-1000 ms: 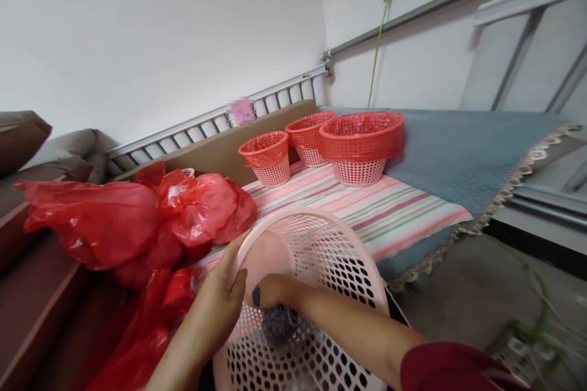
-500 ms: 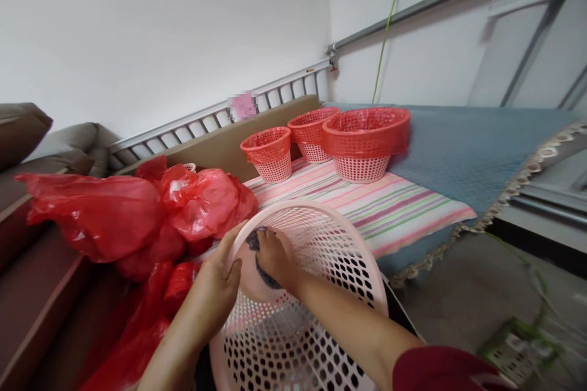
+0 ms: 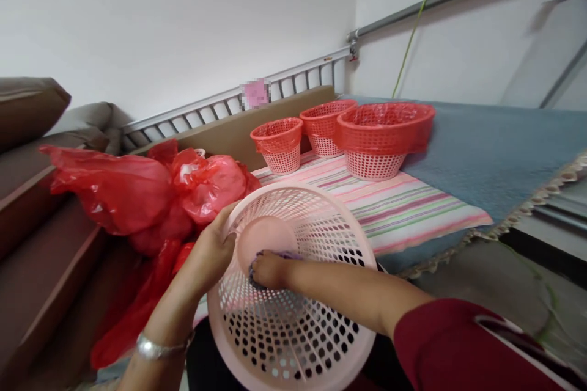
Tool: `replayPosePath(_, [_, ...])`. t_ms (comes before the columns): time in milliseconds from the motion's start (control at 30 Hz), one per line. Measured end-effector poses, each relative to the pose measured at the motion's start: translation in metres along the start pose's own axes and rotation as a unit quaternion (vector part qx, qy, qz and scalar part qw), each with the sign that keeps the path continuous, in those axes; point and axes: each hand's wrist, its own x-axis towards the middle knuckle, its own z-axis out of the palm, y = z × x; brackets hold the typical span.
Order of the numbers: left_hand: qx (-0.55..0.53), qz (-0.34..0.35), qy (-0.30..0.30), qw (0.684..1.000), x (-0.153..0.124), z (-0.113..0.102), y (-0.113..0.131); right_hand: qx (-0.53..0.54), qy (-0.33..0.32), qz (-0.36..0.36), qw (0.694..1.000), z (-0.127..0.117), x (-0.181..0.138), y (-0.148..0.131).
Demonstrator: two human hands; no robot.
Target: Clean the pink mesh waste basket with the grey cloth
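Head view: on my feed the pink basket [image 3: 266, 233] is tipped at the near side of the striped mat [image 3: 413, 214], mouth facing the camera, long axis running away and slightly left to its solid base. I see the left grip [image 3: 213, 253] closed over its left rim; the right grip [image 3: 271, 270], inside near the base, is bunched around a dark cloth [image 3: 255, 281]. Red-lined baskets [image 3: 378, 162] stand beyond.
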Motion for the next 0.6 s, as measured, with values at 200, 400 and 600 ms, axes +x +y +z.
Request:
replayPosePath(200, [0.004, 0.021, 0.007, 1.000, -0.001, 0.000, -0.004, -0.067, 0.068, -0.173, 0.980, -0.029, 0.026, 0.029])
replayPosePath(400, [0.014, 0.027, 0.012, 0.999, -0.002, 0.001, -0.005, -0.117, 0.063, -0.029, 0.991, -0.035, 0.014, 0.039])
replayPosePath(600, [0.005, 0.023, 0.020, 1.000, -0.003, 0.001, -0.007, -0.127, -0.027, 0.187, 0.974, -0.033, 0.007, 0.026])
